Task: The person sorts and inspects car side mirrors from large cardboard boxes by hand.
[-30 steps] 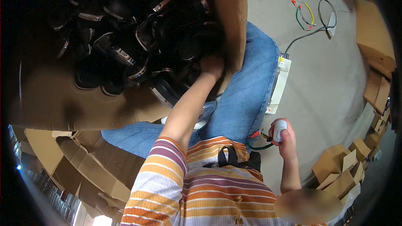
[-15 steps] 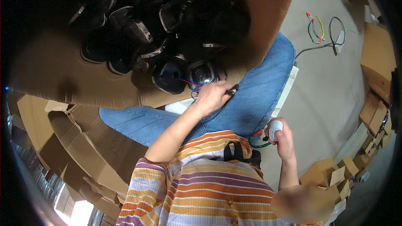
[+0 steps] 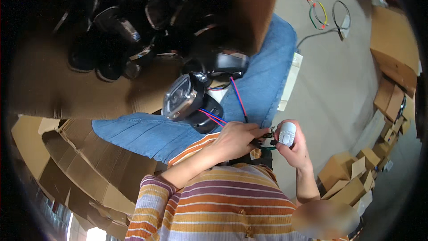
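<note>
My left hand is closed on the ends of red and blue wires, held over my lap. These wires run back to a black lamp-like unit with a clear front, tilted on my thigh. A second glossy black unit sits farther off, at the box edge, and another red and blue pair comes down from it. My right hand grips a small pale grey rounded device with a button-like face. Dark connectors lie between both hands, partly hidden by fingers.
A big cardboard box full of similar black units tilts toward me at upper left. Coloured wires and a grey cable lie on the floor at upper right. A white strip lies beside my knee, and cardboard boxes line the right.
My left hand has come back toward my right hand, drawing wires and black units out over the box edge onto my lap. The right hand keeps the pale device, now turned more upright.
</note>
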### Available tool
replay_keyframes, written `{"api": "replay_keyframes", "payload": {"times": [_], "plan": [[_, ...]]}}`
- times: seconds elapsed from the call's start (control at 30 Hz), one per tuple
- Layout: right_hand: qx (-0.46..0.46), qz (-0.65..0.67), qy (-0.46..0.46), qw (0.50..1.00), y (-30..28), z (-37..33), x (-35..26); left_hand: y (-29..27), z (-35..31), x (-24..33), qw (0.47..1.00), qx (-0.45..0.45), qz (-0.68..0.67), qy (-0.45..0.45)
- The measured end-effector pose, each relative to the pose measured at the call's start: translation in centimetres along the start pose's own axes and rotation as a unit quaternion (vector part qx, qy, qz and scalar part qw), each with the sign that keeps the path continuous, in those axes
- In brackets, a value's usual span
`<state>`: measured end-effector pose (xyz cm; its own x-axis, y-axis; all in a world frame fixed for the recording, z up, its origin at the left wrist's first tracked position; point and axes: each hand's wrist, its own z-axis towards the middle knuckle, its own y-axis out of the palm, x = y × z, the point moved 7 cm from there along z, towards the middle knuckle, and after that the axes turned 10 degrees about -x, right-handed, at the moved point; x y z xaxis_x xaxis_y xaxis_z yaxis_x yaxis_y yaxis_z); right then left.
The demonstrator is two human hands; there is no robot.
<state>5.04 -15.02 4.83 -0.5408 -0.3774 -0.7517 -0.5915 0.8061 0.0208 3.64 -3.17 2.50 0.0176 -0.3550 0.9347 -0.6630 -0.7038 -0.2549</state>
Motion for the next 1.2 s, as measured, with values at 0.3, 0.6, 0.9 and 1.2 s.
{"api": "replay_keyframes", "payload": {"times": [0.3, 0.6, 0.9, 1.2], "plan": [[-0.019, 0.023, 0.034, 0.999, 0.5, -0.7, -1.1, -1.4, -1.3, 2.1, 0.998, -0.004, -0.018, 0.061], [-0.026, -0.004, 0.035, 0.999, 1.1, -1.3, -0.6, -1.0, -2.0, 2.4, 0.998, -0.011, 0.0, 0.06], [-0.006, -0.086, 0.049, 0.995, 2.2, -1.6, -0.6, -0.8, -2.5, 2.7, 0.996, -0.013, 0.054, 0.063], [-0.092, -0.12, 0.063, 0.987, 2.7, -2.4, 2.9, 3.6, -2.8, 1.7, 0.983, -0.177, 0.055, 0.016]]}}
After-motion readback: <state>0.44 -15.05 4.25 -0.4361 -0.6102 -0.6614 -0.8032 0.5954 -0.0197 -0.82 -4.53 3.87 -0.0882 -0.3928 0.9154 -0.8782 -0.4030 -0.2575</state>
